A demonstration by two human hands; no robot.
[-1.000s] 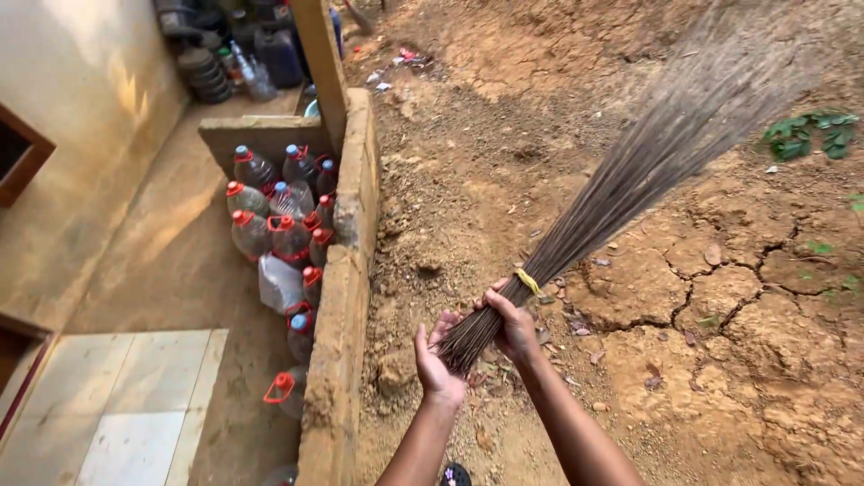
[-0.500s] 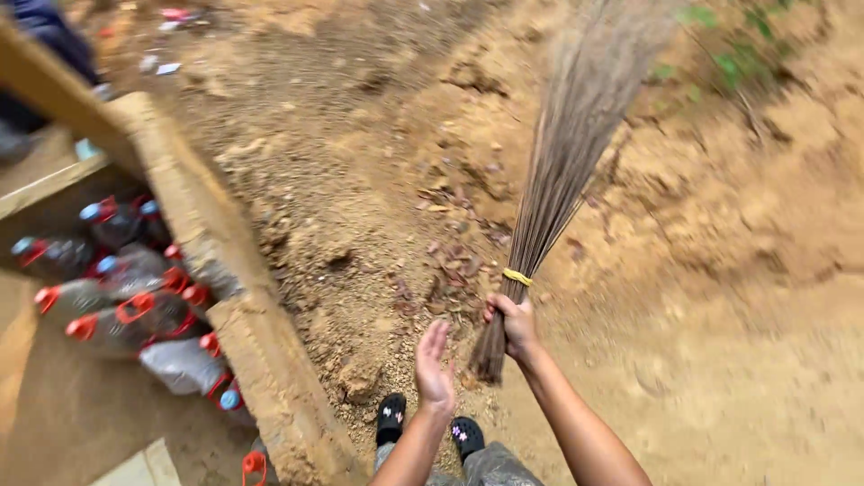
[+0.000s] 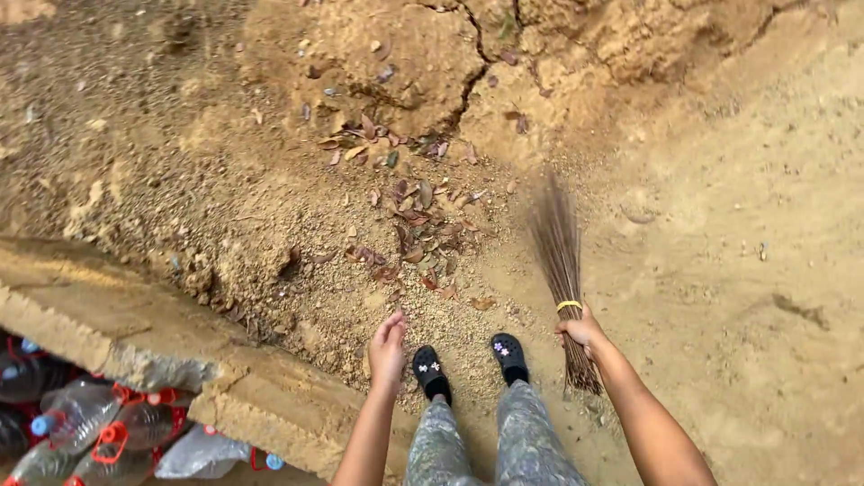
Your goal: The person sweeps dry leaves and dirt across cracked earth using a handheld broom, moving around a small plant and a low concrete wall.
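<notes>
My right hand (image 3: 583, 331) grips a bundle broom (image 3: 561, 261) of thin brown sticks just below its yellow band, bristles pointing away from me towards the dirt. My left hand (image 3: 387, 349) hangs free with its fingers apart, holding nothing, a hand's width left of my black clogs (image 3: 430, 371). A scatter of dry leaves (image 3: 409, 216) lies on the ground ahead of my feet, left of the bristles.
A low, crumbling concrete wall (image 3: 135, 333) runs along the lower left. Several plastic bottles (image 3: 99, 432) with red and blue caps lie beyond it. Cracked hard earth (image 3: 468, 72) rises at the top; smoother sandy soil (image 3: 765, 270) spreads on the right.
The broom has swung down from raised in the air to pointing at the ground. My left hand let go of the handle end and dropped. The view tilted down to my feet.
</notes>
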